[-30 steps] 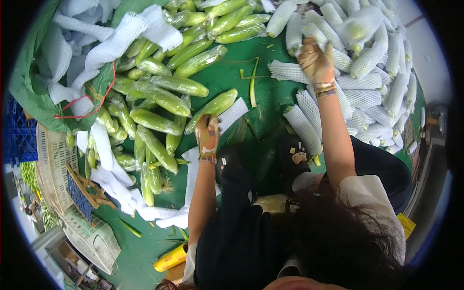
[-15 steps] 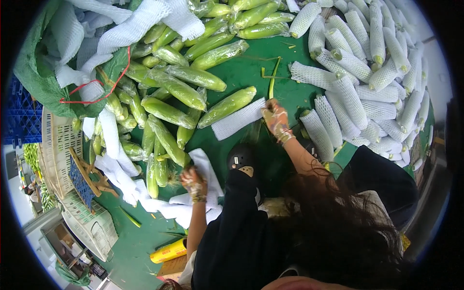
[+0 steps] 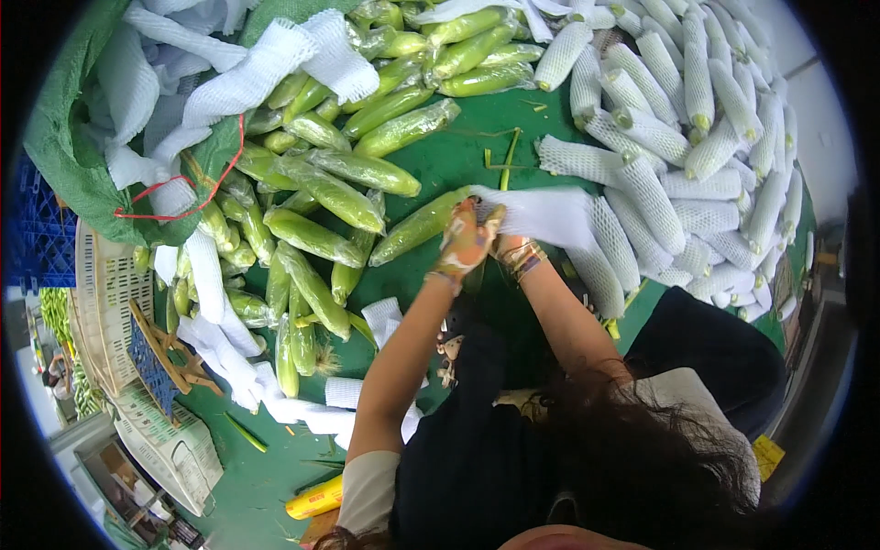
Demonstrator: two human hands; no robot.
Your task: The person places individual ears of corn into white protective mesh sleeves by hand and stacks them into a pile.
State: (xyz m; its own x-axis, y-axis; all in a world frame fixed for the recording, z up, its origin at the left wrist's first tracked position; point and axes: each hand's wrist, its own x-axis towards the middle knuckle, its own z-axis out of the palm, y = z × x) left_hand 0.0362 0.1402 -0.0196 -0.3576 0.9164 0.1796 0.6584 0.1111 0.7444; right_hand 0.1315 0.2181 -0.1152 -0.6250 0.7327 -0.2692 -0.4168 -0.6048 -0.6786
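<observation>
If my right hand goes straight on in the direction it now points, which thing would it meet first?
Most likely the left hand, just ahead of the right hand toward the picture's upper left; depth, and whether they touch, is unclear here.

Green floor: evenly lit
Plastic-wrapped corn: small glare spots
Held foam net: motion-blurred
Cream crate: fisheye-bent

Well left of the left hand are 1 blue crate, 2 pale crates and 1 wooden stool. Nearer the body, and left of that hand, lies 1 yellow roll just beside 1 box. Right of the right hand, also bodyward, shows 1 yellow card; the green floor spreads below both hands.
</observation>
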